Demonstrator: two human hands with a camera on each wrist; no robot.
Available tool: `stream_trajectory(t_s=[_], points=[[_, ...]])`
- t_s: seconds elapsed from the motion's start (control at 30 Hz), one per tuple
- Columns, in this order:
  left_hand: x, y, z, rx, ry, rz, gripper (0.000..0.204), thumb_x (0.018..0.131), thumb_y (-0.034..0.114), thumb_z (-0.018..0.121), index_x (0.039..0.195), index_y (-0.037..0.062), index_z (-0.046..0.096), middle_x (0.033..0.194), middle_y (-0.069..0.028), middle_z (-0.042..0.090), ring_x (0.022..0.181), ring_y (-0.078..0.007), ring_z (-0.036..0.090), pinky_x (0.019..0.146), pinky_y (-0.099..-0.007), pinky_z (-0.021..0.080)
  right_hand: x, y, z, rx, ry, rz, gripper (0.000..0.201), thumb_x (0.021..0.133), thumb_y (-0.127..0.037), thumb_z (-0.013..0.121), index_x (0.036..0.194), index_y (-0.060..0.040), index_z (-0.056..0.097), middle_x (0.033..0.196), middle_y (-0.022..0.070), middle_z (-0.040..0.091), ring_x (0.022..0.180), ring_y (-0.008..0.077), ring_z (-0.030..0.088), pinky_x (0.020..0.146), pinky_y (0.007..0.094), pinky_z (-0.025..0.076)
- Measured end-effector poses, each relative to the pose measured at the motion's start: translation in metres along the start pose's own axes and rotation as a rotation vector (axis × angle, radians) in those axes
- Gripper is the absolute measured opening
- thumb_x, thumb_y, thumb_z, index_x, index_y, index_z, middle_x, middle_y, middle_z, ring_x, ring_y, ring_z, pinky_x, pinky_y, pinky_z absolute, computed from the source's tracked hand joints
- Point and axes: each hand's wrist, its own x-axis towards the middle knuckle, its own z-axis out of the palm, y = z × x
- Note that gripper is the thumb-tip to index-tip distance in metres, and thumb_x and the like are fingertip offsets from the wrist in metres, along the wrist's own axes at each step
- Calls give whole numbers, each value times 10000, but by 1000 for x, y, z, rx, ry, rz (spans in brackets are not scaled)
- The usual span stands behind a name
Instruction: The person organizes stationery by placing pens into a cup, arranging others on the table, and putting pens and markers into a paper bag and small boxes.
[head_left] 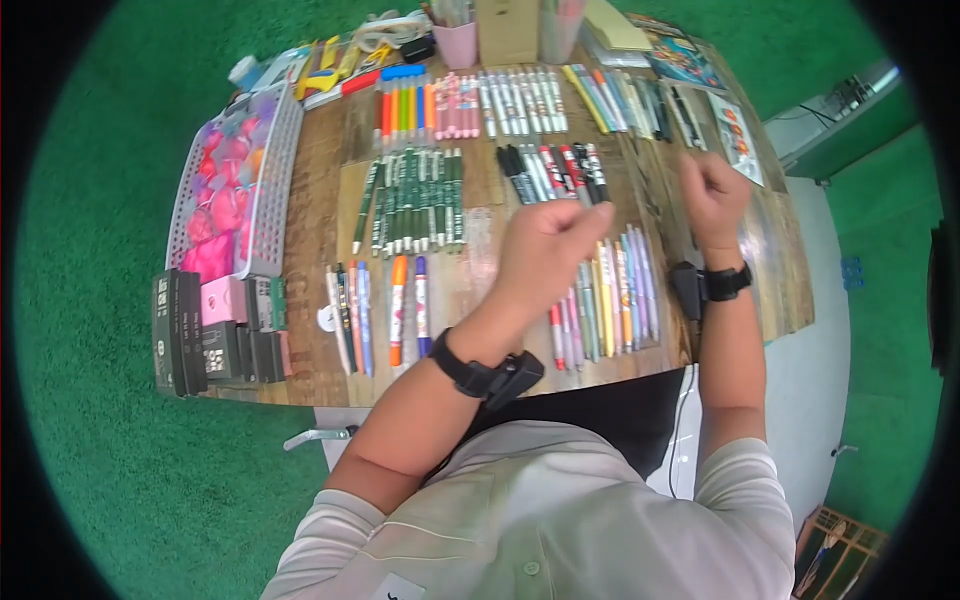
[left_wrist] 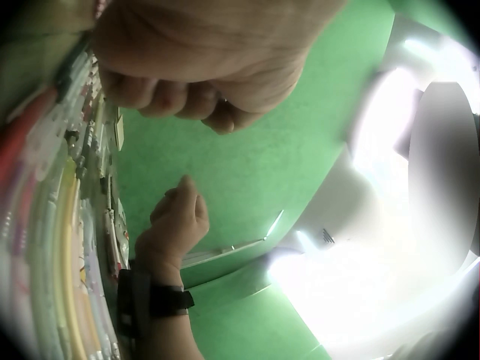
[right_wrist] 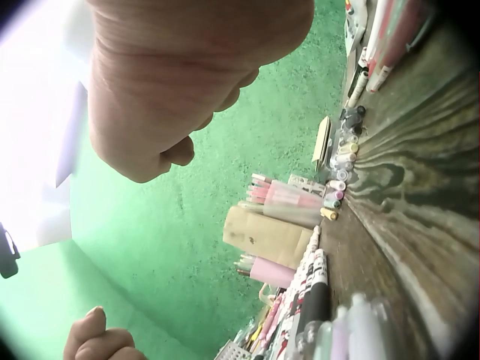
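Note:
My left hand (head_left: 545, 250) is held over the middle of the wooden table (head_left: 310, 220), fingers curled into a fist and nothing visible in it. Below and around it lie a row of black and red markers (head_left: 572, 170) and a row of pastel pens (head_left: 625, 290). To the right, my right hand (head_left: 718, 195) is raised over the table, its fingers also curled in; a flat packet with orange pictures (head_left: 735, 135) lies just beyond it. In the left wrist view, the curled left fingers (left_wrist: 184, 97) hang above the pens. The right wrist view shows the right fist (right_wrist: 180, 97) from its wrist side.
Green pens (head_left: 410, 200) lie in the middle left, with an orange marker (head_left: 398, 310) nearer the front. A white basket (head_left: 285, 180) of pink items and several dark boxes (head_left: 180, 330) stand at the left. Pen cups (head_left: 457, 45) and a cardboard box (head_left: 508, 30) line the back.

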Motion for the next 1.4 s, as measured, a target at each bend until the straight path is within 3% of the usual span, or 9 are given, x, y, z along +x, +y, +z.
stream_trajectory(t_s=[0.13,0.2,0.4,0.7,1.0,1.4], points=[[0,3,2,-115,44,-54,367,993,300,692,697,92,628,604,61,521,554,-21,415,518,-237,297,1,-16,7,108,-99,75,257,894,-182,762,715,-33,652,595,77,570,526,140,539,515,313,410],[1,8,3,-238,127,-75,373,1005,277,679,682,120,578,580,72,470,510,-19,357,485,-234,245,3,-25,10,131,-141,94,257,890,-197,761,718,-36,659,592,81,576,521,153,549,515,320,420],[10,-1,-9,-362,164,-103,418,1025,242,651,662,151,464,543,79,335,447,-45,265,435,-258,180,5,-24,19,168,-254,112,279,888,-260,748,722,-49,674,599,95,603,514,216,582,518,348,450],[17,-9,-19,-354,156,-123,411,1037,264,626,674,158,464,538,73,312,437,-54,258,429,-256,187,3,-26,29,170,-350,61,331,899,-342,723,721,-67,675,650,103,655,576,307,643,539,404,480],[15,-6,-15,-344,188,-121,409,1035,259,627,673,155,465,541,74,318,444,-54,256,438,-259,185,1,-24,31,219,-410,136,324,896,-333,735,736,-56,682,616,94,624,539,261,607,530,375,459],[9,0,-15,-369,163,-67,394,1035,254,627,685,146,481,560,65,353,459,-54,279,447,-259,200,2,-29,26,181,-440,151,310,899,-316,731,751,-46,694,623,106,630,536,257,610,542,368,478]])
